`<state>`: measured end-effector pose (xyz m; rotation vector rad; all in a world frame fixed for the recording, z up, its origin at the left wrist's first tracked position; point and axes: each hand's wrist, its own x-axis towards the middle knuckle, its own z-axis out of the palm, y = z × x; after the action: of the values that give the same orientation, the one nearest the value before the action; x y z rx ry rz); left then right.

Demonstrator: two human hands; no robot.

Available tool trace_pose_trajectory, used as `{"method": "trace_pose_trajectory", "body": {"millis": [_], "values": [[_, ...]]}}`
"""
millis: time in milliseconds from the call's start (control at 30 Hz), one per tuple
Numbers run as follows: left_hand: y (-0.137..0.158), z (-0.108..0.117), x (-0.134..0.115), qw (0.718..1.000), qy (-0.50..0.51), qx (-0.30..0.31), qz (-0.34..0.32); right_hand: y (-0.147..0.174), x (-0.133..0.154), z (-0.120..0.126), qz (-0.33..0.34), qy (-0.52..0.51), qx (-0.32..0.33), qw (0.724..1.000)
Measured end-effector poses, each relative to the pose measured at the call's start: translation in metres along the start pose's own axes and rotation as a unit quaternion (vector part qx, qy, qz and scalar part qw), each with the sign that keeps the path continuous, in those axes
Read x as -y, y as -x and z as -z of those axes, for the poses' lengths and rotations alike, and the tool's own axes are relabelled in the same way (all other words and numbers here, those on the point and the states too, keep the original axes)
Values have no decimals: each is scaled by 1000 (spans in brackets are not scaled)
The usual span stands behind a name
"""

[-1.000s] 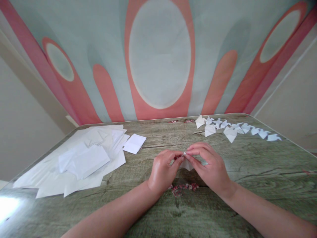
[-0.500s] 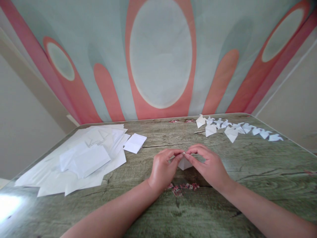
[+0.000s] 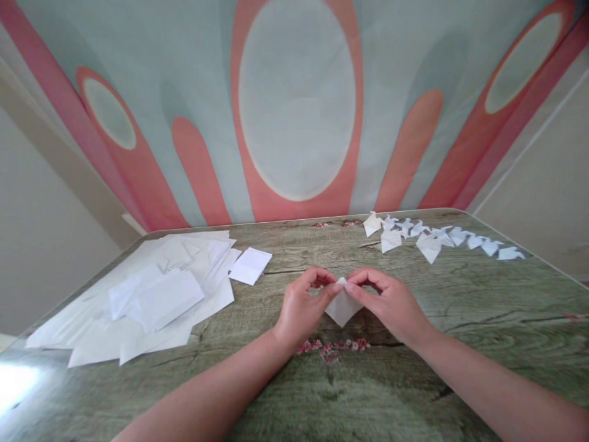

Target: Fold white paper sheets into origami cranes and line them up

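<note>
A small folded paper (image 3: 343, 310) was just beyond the flower print (image 3: 334, 348) on the counter (image 3: 350, 399), its lower corner pointing back toward that print. Both hands had hold of its upper tip. The left hand (image 3: 304, 304) pinched the tip's left side between thumb and forefinger, nearly closed, with the other fingers curled in; the right hand (image 3: 396, 307) did likewise on the right side, its thumb and forefinger close together. Whether the paper's underside touched the counter could not be told.

The step in hand looked like fine creasing at that tip, with the body of the paper already in a diamond shape. The next move seemed to call for one hand steadying the folds while the other pressed the narrow point firmly between the fingertips, since a loose pinch could let the layers slip out of line.

Left of the flower print and beyond it spread a heap of white sheets (image 3: 209, 307), with small folded squares (image 3: 251, 266) beside its right edge. Beyond the print and to its right stood or lay several bird-shaped papers (image 3: 458, 237).
</note>
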<state>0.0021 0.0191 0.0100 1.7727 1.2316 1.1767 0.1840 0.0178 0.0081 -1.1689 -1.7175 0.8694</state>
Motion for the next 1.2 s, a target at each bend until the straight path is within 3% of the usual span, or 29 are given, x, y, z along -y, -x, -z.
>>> {"method": "trace_pose_trajectory", "body": {"millis": [300, 733, 933, 1100, 1200], "values": [[-1, -1, 0, 1000, -9, 6, 18, 0, -3, -2, 13, -27, -24, 999], [1, -4, 0, 999, 18, -15, 25, -2, -7, -5, -90, -162, -7, 983], [0, -4, 0, 998, 43, -14, 41, -1, -9, -5, -103, -121, -7, 987], [-1, -5, 1, 992, 86, 48, 84, -1, -5, -5, -93, -71, 9, 993], [-2, -6, 3, 989, 82, 53, 110, -2, -7, -6, -83, -76, 29, 993]]}}
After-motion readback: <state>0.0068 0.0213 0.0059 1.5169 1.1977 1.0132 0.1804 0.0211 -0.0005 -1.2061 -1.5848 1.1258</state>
